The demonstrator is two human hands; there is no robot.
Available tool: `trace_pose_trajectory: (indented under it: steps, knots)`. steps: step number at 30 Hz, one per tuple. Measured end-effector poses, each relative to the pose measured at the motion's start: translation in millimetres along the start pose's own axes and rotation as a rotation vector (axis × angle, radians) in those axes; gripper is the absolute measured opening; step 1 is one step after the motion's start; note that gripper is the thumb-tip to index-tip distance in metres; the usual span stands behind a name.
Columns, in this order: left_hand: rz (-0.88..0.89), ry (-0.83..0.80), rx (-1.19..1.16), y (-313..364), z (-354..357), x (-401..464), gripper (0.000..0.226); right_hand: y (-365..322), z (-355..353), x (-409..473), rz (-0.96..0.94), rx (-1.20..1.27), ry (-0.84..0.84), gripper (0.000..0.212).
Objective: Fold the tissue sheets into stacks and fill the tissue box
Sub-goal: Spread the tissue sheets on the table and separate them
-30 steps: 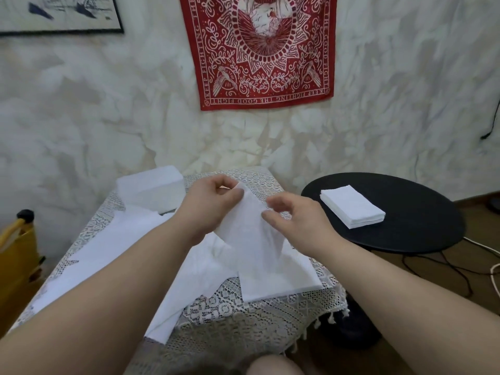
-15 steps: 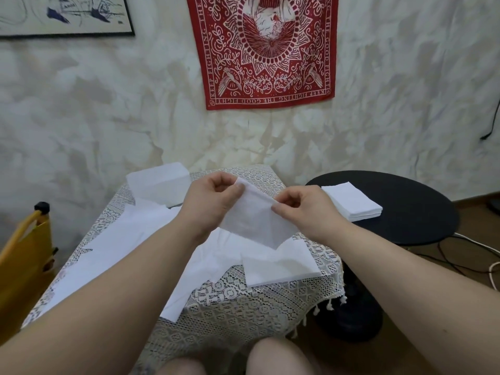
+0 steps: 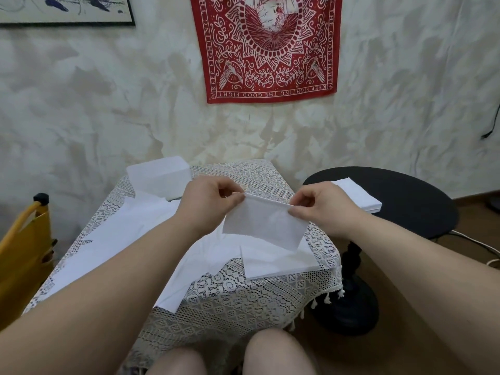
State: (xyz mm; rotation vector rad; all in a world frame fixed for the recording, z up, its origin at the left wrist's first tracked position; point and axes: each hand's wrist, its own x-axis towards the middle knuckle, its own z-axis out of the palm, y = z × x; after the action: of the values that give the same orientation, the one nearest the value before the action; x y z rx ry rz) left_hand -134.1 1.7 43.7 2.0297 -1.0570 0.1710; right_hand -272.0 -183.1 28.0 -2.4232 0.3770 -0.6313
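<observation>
Folded tissue sheet [image 3: 263,226] held above the lace-covered table [image 3: 243,299], its top crease pinched by left hand [image 3: 208,205] and right hand [image 3: 322,208]; light, limp, tear-prone, probably best gripped at crease ends

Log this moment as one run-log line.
step: folding | left hand: pinches folded tissue | right hand: pinches it | finished stack: on black table

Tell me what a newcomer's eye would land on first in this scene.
First, the left hand and right hand pinching the top corners of a folded white tissue sheet above the cream lace-covered table. Next, the red patterned bandana hanging on the wall behind. Then the neat stack of folded white tissues on the round black side table at right.
</observation>
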Motion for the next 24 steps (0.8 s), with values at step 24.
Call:
trace_pose_trajectory:
  steps: [24]
  knots:
    - [-0.105,-0.183,0.137,-51.9,75.9,-81.5,0.007,70.2,49.4,-66.6,-0.105,-0.349,-0.027,0.007]
